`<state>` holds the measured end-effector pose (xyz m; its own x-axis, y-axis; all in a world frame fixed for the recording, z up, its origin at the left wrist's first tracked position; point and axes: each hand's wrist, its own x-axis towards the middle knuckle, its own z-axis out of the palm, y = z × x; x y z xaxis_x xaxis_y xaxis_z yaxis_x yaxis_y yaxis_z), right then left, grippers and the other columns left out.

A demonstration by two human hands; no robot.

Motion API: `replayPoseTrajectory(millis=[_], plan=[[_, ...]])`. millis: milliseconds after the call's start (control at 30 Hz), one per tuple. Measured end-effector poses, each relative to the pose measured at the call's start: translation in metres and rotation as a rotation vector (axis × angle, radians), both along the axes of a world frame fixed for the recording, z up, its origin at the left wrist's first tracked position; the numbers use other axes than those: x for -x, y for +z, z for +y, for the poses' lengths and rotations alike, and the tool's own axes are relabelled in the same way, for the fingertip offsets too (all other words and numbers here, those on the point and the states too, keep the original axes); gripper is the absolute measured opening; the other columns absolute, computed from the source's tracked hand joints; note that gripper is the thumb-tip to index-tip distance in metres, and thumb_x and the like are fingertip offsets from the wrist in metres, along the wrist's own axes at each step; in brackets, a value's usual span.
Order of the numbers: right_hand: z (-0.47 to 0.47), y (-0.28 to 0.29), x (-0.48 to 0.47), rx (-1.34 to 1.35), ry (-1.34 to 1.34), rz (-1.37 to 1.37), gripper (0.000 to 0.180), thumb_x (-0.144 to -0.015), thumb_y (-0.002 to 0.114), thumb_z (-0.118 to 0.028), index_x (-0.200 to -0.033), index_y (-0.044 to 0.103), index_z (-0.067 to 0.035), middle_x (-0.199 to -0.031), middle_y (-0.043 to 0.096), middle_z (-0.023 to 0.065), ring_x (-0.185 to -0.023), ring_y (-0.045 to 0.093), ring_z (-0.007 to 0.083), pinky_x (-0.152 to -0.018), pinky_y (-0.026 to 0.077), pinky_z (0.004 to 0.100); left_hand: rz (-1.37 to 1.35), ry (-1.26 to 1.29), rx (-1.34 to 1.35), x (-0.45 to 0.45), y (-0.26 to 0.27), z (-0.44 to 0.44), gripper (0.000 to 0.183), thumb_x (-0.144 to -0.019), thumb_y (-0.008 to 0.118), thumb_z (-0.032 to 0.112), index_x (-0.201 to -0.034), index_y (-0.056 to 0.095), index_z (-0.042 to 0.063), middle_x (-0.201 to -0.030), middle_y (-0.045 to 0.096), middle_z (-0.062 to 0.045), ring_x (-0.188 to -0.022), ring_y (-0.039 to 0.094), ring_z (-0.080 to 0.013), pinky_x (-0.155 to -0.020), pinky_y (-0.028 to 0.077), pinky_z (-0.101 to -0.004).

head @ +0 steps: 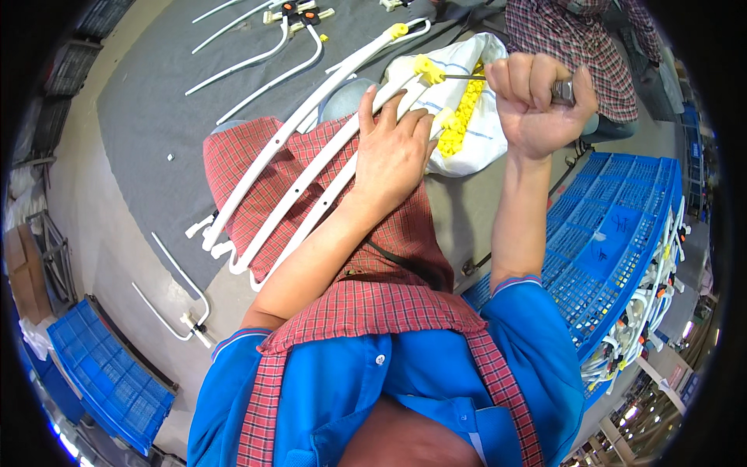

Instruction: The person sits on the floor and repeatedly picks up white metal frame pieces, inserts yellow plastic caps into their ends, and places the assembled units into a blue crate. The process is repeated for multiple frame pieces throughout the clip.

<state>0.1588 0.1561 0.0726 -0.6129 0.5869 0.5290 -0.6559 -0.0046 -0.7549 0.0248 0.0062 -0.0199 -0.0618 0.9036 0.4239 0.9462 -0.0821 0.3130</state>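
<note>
My left hand lies over the bent white tubes across my lap, its fingers curled around their upper part. Yellow plastic fittings cap tube ends just beyond my fingertips. In my right hand is a hand tool with a thin metal shaft. The shaft points left, and its tip meets a yellow fitting; whether it goes inside cannot be seen. My fist hides most of the handle. Another white tube rests beside the held ones, with a yellow fitting at its upper end.
An open white woven sack of loose yellow fittings stands ahead on the right. White tube frames with black-and-orange clamps lie on a grey mat. Blue crates stand right and left. A person in checked clothing is close by.
</note>
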Motion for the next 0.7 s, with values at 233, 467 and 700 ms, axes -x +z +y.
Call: replayPoseTrajectory(millis=[233,467,700], plan=[[0.003,-0.025,0.012,0.233,0.075,0.029,0.043,-0.107,0.044,-0.035,-0.081,0.055,-0.002,-0.077,0.055,0.0081,-0.069,0.052,0.022,-0.065,0.048,0.0382,0.025,0.006,-0.002,0.0,0.002,0.0,0.036,-0.088,0.079,0.031,-0.119,0.073,0.013,-0.121,0.073,0.001,-0.136,0.056,-0.0277,-0.127,0.019,-0.0607],[-0.011,-0.032,0.004,-0.153,-0.27,-0.165,0.057,-0.108,0.028,-0.049,-0.065,0.033,-0.012,-0.06,0.032,0.0009,-0.058,0.026,0.0153,-0.059,0.026,0.0342,0.003,-0.021,-0.009,-0.002,0.002,-0.001,0.037,-0.086,0.081,0.03,-0.118,0.074,0.012,-0.119,0.073,0.0,-0.135,0.057,-0.0272,-0.127,0.019,-0.0606],[-0.046,0.059,-0.016,-0.221,0.103,0.115,0.059,-0.108,0.024,-0.052,-0.065,0.036,-0.014,-0.058,0.033,-0.001,-0.054,0.022,0.0156,-0.057,0.024,0.0375,0.002,-0.028,0.002,0.0,0.003,-0.001,0.037,-0.088,0.079,0.03,-0.119,0.073,0.011,-0.12,0.073,0.0,-0.135,0.057,-0.0256,-0.127,0.019,-0.061]])
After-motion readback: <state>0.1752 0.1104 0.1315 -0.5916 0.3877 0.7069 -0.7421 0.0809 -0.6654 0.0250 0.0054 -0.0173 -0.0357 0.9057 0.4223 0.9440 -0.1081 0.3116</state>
